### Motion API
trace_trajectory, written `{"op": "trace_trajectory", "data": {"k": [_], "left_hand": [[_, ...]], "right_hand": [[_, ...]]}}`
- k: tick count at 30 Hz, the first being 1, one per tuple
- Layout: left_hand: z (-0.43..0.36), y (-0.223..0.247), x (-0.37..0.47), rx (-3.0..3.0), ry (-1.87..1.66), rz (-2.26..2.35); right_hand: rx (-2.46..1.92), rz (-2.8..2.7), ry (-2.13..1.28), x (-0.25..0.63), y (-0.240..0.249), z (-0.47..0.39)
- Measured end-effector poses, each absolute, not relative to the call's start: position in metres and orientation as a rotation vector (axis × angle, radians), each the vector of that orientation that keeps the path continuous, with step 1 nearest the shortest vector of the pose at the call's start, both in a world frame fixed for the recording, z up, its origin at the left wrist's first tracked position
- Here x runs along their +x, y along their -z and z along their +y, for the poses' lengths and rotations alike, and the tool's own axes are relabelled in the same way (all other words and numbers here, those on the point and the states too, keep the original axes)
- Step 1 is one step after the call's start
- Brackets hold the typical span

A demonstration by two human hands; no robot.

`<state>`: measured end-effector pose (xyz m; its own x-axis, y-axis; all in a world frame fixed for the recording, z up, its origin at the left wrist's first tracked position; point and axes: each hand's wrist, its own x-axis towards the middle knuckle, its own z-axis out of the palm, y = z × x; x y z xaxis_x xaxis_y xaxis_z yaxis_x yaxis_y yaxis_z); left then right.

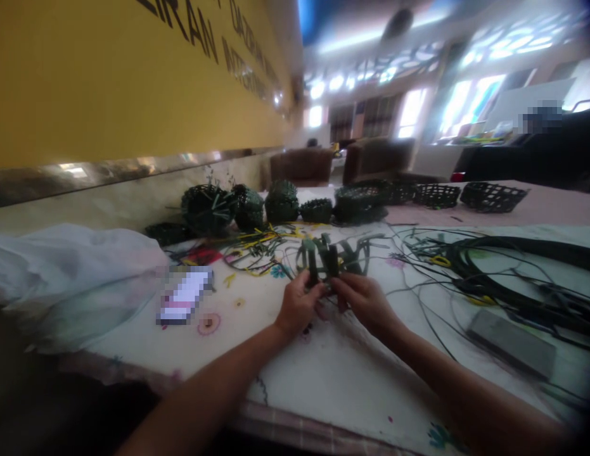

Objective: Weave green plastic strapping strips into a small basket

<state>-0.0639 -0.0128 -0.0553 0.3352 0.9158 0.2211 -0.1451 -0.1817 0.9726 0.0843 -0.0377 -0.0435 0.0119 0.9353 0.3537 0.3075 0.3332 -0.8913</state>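
Note:
In the middle of the table, both my hands hold a small, partly woven basket of dark green strips (pixel 329 254), its loose strip ends standing up and fanning outward. My left hand (pixel 298 304) is closed on its near left side, thumb pointing inward. From the right, my right hand (pixel 364 301) pinches the near edge with thumb and fingers. The fingertips of both hands almost meet, and they hide the lower part of the weave. Thin green strips trail out to both sides of the basket.
Finished-looking dark green baskets (pixel 361 197) line the table's back. Coiled dark strips (pixel 456 269) and a grey block (pixel 512 342) lie right. Yellow and green strip scraps (pixel 261 240) lie behind my hands. A phone (pixel 186 294) and a white plastic bag (pixel 76 259) are left. A person sits far right.

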Motion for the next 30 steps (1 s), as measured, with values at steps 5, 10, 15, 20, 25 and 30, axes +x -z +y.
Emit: {"op": "trace_trajectory", "data": {"k": [5, 10, 15, 20, 25, 30], "left_hand": [[-0.012, 0.056, -0.064, 1.387, -1.189, 0.778], [-0.010, 0.056, -0.064, 1.400, -1.171, 0.784], [-0.013, 0.053, -0.062, 1.413, -1.130, 0.779], [-0.018, 0.053, -0.059, 1.429, -1.110, 0.757], [-0.017, 0.052, -0.061, 1.391, -1.161, 0.750], [-0.013, 0.058, -0.063, 1.357, -1.192, 0.769]], "right_hand": [[-1.121, -1.431, -0.772, 0.081, 0.044, -0.040], [-1.059, -1.299, -0.957, 0.081, 0.042, -0.042], [-1.049, -1.380, -1.008, 0.085, 0.037, -0.042], [-1.243, -1.294, -0.887, 0.084, 0.037, -0.038], [-1.183, -1.250, -0.943, 0.079, 0.033, -0.038], [-1.118, -1.368, -1.048, 0.088, 0.028, -0.042]]}}
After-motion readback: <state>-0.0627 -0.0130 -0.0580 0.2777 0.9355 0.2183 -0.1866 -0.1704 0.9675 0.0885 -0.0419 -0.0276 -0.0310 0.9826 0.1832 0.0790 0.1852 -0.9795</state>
